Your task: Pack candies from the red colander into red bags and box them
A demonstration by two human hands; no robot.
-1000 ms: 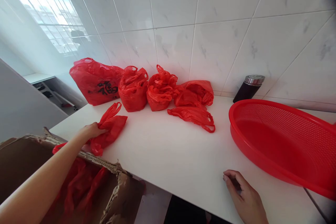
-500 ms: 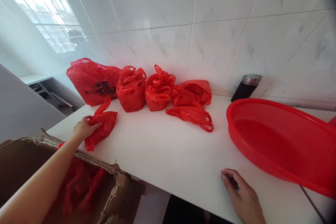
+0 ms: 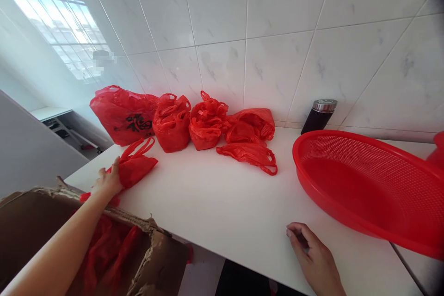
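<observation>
My left hand (image 3: 109, 181) lies on a small red plastic bag (image 3: 137, 170) at the left end of the white table (image 3: 208, 194), its fingers spread over the bag's near side. The bag's handles stick up beyond the fingers. My right hand (image 3: 312, 252) rests at the table's front edge, fingers curled with thumb and fingertips close together and nothing seen between them. Below my left forearm, more red bags (image 3: 107, 249) lie inside an open cardboard box (image 3: 163, 259).
Along the tiled wall stand a large red bag with black characters (image 3: 121, 118), several red bags (image 3: 171, 125) and a dark flask (image 3: 318, 116). A flat red bag (image 3: 248, 155) lies before them. A red basket (image 3: 347, 189) fills the right side.
My left hand has shifted slightly left on the small bag and its fingers have spread. The bag's handles now stand apart. My right hand keeps its curled pose. The view has tilted a little.
</observation>
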